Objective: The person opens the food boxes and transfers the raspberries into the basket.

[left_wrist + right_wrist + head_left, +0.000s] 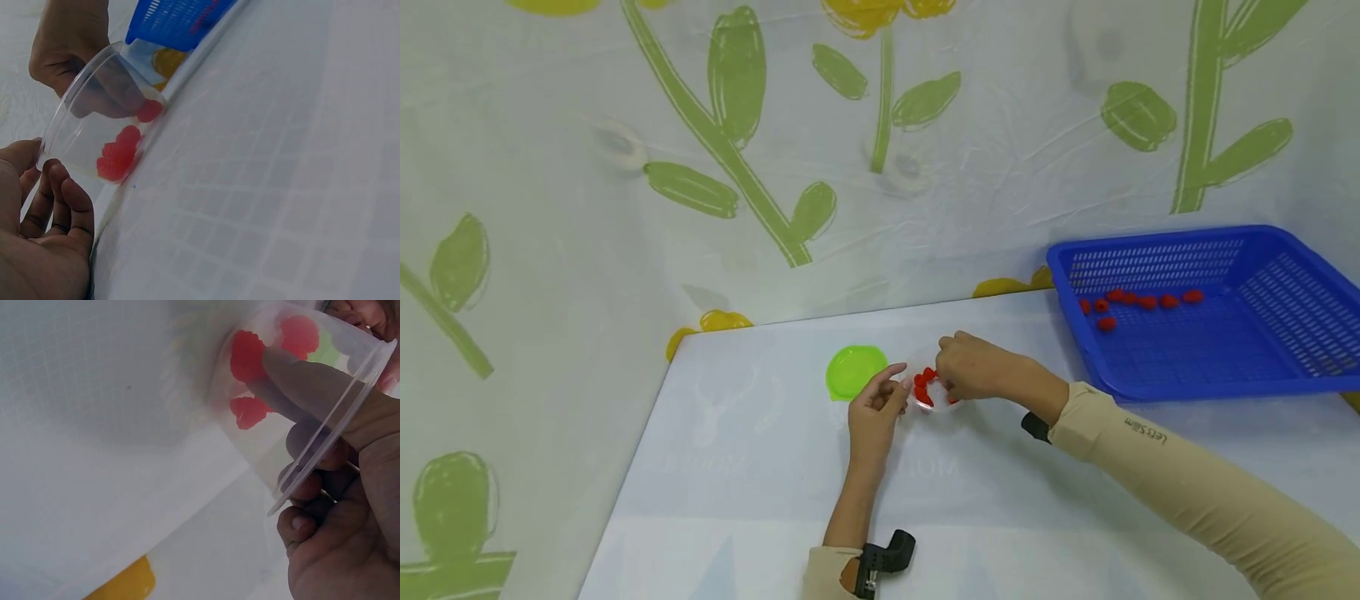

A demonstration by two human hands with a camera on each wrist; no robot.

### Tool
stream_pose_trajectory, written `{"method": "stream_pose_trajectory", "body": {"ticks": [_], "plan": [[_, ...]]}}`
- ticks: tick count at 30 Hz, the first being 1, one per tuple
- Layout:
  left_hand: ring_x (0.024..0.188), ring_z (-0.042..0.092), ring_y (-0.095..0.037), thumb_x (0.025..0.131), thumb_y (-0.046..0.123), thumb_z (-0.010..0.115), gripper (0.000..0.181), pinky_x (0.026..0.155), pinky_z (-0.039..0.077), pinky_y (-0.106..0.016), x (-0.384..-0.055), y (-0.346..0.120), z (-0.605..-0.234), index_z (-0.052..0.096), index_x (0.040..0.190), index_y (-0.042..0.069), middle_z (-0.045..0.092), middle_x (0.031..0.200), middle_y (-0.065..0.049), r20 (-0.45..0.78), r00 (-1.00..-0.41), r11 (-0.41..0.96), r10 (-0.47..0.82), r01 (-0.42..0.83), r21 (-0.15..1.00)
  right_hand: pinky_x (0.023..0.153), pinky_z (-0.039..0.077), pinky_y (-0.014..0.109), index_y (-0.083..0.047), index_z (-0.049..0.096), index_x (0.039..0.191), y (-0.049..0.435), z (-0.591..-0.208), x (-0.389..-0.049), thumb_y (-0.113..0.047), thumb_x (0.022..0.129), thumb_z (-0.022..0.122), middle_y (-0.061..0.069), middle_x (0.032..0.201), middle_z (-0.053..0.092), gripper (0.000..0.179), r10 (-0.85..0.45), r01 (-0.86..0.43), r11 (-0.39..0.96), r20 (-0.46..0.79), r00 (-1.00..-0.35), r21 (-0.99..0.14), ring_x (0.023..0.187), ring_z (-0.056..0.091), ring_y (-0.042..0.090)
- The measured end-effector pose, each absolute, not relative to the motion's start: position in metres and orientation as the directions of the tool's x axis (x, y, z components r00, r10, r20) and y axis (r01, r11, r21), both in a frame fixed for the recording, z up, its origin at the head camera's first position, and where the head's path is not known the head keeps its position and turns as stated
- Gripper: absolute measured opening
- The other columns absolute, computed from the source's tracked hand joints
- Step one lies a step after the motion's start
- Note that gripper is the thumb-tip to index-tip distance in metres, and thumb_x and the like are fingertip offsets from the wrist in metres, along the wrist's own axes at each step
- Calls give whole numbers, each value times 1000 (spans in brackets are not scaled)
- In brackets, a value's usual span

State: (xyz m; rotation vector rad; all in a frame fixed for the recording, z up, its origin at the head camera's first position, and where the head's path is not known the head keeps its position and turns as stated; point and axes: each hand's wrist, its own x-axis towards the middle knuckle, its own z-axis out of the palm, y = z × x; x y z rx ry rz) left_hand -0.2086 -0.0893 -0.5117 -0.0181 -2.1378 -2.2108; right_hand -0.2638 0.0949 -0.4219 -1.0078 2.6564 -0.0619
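A clear plastic cup stands on the white table with several raspberries at its bottom. My left hand pinches the near-left part of its rim between thumb and finger. From above, my right hand reaches into the cup. In the right wrist view its fingertips, seen through the clear wall, pinch a raspberry low in the cup; the exact contact is partly blurred by the plastic. Beside the cup, to its left, lies a bright green lid.
A blue slotted basket sits at the right back, with several more raspberries along its left and far side. Behind the table hangs a flower-patterned sheet.
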Motion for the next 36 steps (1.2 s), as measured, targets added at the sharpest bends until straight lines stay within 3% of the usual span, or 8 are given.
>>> {"method": "stream_pose_trajectory", "body": {"ticks": [4,11,15,20,26,34,36], "plan": [[74,57,-19,94,24,73,26,67,50,-21,-208,-87,-512,73,119,19,61,88,-6,52,-998,-31,-38,53,998,73,40,28,-16,78,77,103,-421,-264,-23,82,84,-6,77,57,11,-692,-673,721,-231,-684,-165,79,46,15],[73,56,-21,96,13,70,28,66,50,-22,-213,-85,-508,70,123,7,61,86,-6,60,-998,-17,-28,61,998,71,38,30,-17,81,83,116,-412,-264,-25,84,83,-7,77,65,8,-745,-729,666,-87,-662,-156,77,47,13],[72,56,-21,96,11,68,28,66,50,-21,-216,-85,-507,70,123,6,61,87,-7,67,-997,-1,-29,67,998,70,37,30,-16,81,83,125,-399,-261,-22,83,83,-9,74,62,6,-734,-722,666,8,-679,-187,76,46,13],[73,57,-19,95,20,72,28,68,51,-20,-215,-87,-509,72,122,13,62,90,-8,70,-997,-2,-34,70,998,67,34,30,-15,81,86,144,-384,-253,-19,84,82,-11,67,50,5,-702,-704,673,103,-704,-228,73,43,12],[75,59,-21,93,31,74,32,70,52,-22,-210,-90,-513,72,121,17,63,91,-8,68,-997,5,-33,68,998,66,31,30,-13,81,86,167,-375,-249,-17,85,81,-11,63,38,4,-686,-721,635,228,-691,-277,71,38,11],[77,58,-23,95,24,72,32,70,51,-22,-209,-89,-512,71,125,13,62,91,-9,33,-999,0,-26,33,999,69,28,35,-16,80,87,202,-360,-246,-9,83,82,-10,66,40,8,-607,-659,675,258,-752,-332,73,39,13],[77,58,-23,94,30,73,32,70,51,-21,-208,-88,-512,72,123,17,61,92,-9,48,-998,6,-29,47,999,70,29,35,-16,79,86,212,-357,-245,-9,83,82,-9,66,40,9,-584,-642,690,266,-767,-335,77,41,15]]}}
